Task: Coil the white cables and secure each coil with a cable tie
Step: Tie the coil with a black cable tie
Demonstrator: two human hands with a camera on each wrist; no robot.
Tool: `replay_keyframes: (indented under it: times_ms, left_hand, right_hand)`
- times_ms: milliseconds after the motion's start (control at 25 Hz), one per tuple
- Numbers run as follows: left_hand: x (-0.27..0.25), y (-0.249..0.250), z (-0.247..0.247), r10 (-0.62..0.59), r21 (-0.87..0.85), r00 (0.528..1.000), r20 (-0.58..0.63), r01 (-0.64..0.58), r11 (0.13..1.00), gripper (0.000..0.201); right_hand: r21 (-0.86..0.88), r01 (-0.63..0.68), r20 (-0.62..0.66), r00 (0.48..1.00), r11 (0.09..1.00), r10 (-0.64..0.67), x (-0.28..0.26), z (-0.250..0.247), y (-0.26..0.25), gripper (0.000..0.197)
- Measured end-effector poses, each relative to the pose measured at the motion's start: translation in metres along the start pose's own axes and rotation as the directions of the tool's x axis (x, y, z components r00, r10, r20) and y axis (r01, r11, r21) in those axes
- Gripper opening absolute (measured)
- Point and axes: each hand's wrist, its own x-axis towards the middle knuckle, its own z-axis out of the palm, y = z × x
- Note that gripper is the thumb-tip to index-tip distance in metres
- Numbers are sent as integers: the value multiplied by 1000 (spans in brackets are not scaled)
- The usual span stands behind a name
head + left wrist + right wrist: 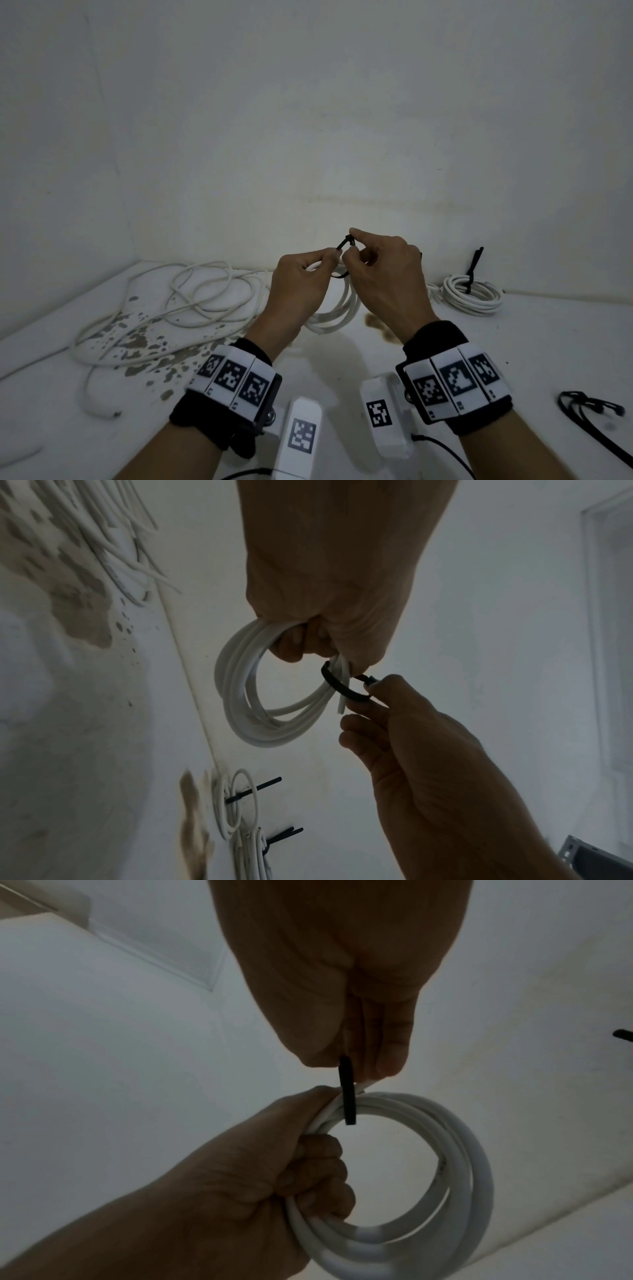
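On the bench (548, 342) at far left lies one loose cable (191, 301), not yet coiled. The left hand (301, 291) grips the coil (246, 696) held above the bench, fingers curled round its strands. A black tie (342, 688) loops round that bundle, and the right hand (387, 274) pinches the tie's ends between thumb and fingertips. To do this well, I judge the tail should be fed squarely into the head and drawn snug while the left hand keeps the strands bunched, so no loop slips out. Further right, two tied coils (236, 804) show in the left wrist view. Spare ties (582, 407) lie at near right; their count is unclear.
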Motion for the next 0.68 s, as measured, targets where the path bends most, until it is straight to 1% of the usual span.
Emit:
replay_keyframes:
  times_ms: [160, 240, 400, 560, 600, 640, 680]
  left_hand:
    - [1, -1, -2, 40, 76, 999, 33, -42, 996, 20]
    - [4, -3, -5, 89, 144, 994, 61, -97, 985, 21]
    - [7, -4, -11, 161, 252, 980, 118, -186, 950, 21]
    - [11, 3, -22, 191, 315, 967, 168, -236, 919, 19]
    - [12, 5, -24, 197, 320, 963, 185, -248, 915, 18]
    - [12, 7, -26, 198, 311, 958, 205, -256, 915, 18]
    - [11, 9, -28, 201, 299, 953, 228, -265, 917, 18]
  right_hand:
    - [4, -4, 4, 1000, 1000, 4, 0, -2, 2, 29]
    - [-19, -11, 29, 1000, 1000, 11, 2, -3, 2, 28]
    - [0, -37, 46, 998, 999, 37, 5, -8, 7, 25]
    - [-112, 14, 93, 996, 994, -4, 3, -6, 5, 26]
    - [-104, 6, 102, 995, 995, 5, 3, -6, 4, 25]
    - [-49, -23, 120, 992, 999, 29, 5, -8, 3, 22]
    - [45, -65, 148, 987, 997, 58, 6, -10, 2, 17]
